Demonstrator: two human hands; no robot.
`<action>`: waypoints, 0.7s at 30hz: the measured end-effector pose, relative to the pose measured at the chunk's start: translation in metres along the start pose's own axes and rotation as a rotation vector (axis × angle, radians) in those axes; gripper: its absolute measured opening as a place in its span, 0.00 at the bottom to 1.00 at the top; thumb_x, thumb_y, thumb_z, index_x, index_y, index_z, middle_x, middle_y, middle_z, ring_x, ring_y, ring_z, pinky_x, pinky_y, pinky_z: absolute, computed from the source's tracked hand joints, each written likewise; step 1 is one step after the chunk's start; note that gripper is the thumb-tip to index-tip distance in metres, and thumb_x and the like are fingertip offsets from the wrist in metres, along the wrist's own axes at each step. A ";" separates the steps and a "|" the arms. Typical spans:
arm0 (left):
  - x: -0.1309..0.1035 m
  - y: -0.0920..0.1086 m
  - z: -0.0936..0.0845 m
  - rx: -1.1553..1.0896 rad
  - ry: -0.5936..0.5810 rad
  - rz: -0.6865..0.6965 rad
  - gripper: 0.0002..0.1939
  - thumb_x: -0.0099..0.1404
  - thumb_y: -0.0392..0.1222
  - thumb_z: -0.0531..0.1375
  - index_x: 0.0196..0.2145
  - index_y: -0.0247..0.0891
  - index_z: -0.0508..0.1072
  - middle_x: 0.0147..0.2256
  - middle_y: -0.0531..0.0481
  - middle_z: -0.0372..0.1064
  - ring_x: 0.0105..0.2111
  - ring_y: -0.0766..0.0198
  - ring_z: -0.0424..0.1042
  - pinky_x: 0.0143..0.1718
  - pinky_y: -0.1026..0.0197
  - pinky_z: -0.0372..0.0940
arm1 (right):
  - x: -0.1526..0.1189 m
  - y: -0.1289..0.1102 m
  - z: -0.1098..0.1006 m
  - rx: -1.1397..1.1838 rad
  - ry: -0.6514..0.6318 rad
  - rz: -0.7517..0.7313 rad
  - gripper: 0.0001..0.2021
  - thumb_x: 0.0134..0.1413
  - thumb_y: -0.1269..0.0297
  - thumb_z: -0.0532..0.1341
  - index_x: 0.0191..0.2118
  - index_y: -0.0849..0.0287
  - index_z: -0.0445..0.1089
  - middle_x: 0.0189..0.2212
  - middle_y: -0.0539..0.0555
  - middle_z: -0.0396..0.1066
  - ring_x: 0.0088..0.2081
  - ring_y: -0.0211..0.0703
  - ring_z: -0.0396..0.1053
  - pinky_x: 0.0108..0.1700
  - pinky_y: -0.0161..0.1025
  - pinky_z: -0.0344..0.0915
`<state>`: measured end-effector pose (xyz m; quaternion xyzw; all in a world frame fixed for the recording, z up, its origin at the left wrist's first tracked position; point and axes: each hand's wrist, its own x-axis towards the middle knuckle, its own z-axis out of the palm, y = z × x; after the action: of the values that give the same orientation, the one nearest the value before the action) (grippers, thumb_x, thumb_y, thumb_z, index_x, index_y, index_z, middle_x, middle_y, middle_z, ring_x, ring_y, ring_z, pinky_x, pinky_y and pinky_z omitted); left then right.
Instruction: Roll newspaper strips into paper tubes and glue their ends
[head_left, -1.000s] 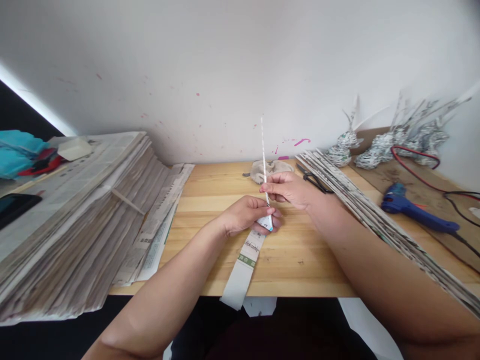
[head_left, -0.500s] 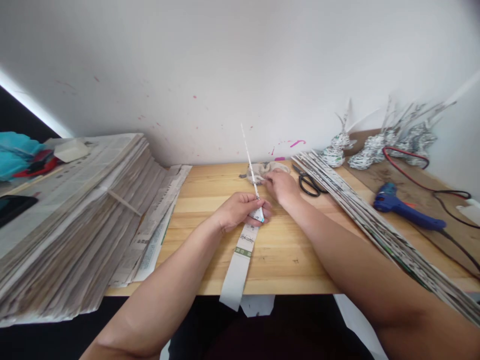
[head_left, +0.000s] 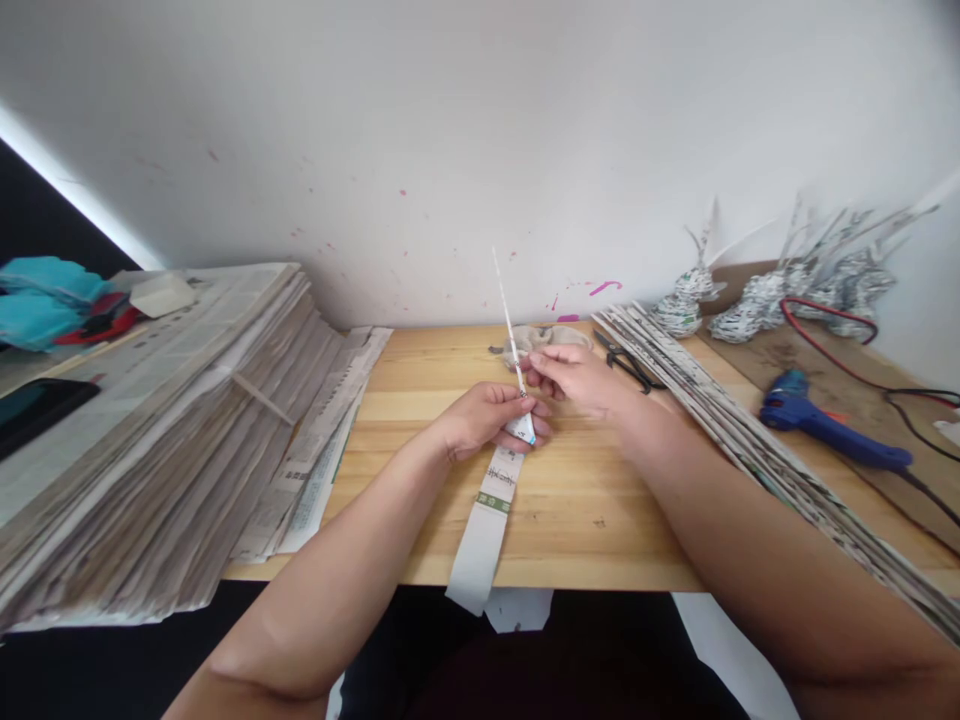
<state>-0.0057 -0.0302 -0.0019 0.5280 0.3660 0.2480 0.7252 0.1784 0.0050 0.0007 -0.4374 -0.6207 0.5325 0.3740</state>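
A newspaper strip (head_left: pixel 480 545) runs from the tabletop's front edge up to my hands, where its upper end is rolled into a thin paper tube (head_left: pixel 505 300) that points up and away. My left hand (head_left: pixel 491 418) is closed around the wide lower end of the roll, thumb on top. The fingertips of my right hand (head_left: pixel 562 375) are pinched at the tube just above my left hand. Behind them a crumpled greyish cloth (head_left: pixel 536 338) lies on the table, partly hidden by the right hand. Black-handled scissors (head_left: pixel 634 370) lie to the right, partly covered by my right arm.
A tall stack of newspaper (head_left: pixel 202 430) stands at left, with a phone (head_left: pixel 45 405) on it. At right lie a bundle of paper tubes (head_left: pixel 739 430), a blue glue gun (head_left: pixel 832 430) on cardboard (head_left: pixel 915 480), and several woven paper figures (head_left: pixel 682 300). The wall rises behind.
My right hand has come back from the cloth to the paper tube, its fingertips now pinching there. My left hand keeps its hold on the roll. The view has shifted slightly.
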 end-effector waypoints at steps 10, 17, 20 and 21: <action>0.001 -0.002 0.005 0.003 -0.059 0.000 0.20 0.59 0.51 0.64 0.41 0.31 0.76 0.38 0.37 0.76 0.37 0.58 0.76 0.37 0.57 0.71 | -0.004 -0.003 0.011 0.312 -0.095 0.130 0.17 0.40 0.53 0.72 0.28 0.62 0.72 0.15 0.45 0.61 0.17 0.29 0.56 0.17 0.29 0.48; 0.001 -0.004 0.005 -0.007 -0.061 0.002 0.20 0.58 0.51 0.65 0.39 0.31 0.76 0.36 0.37 0.76 0.36 0.57 0.76 0.37 0.57 0.70 | -0.004 -0.008 0.007 0.326 -0.075 0.109 0.19 0.39 0.50 0.71 0.30 0.62 0.73 0.18 0.47 0.61 0.21 0.31 0.58 0.18 0.29 0.47; 0.000 -0.004 0.007 -0.015 -0.058 0.000 0.20 0.58 0.51 0.65 0.39 0.30 0.76 0.36 0.37 0.76 0.36 0.58 0.76 0.37 0.57 0.70 | -0.005 -0.009 0.005 0.324 -0.097 0.086 0.18 0.41 0.51 0.71 0.31 0.63 0.75 0.19 0.48 0.62 0.22 0.31 0.57 0.18 0.29 0.46; 0.000 -0.004 0.008 -0.016 -0.058 -0.004 0.20 0.58 0.51 0.65 0.39 0.30 0.76 0.36 0.37 0.76 0.36 0.59 0.76 0.37 0.57 0.70 | -0.004 -0.010 0.006 0.326 -0.055 0.079 0.18 0.40 0.52 0.71 0.30 0.63 0.74 0.19 0.47 0.62 0.21 0.30 0.56 0.17 0.29 0.44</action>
<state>-0.0001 -0.0360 -0.0039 0.5284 0.3436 0.2342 0.7402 0.1728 -0.0016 0.0094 -0.3802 -0.5184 0.6520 0.4019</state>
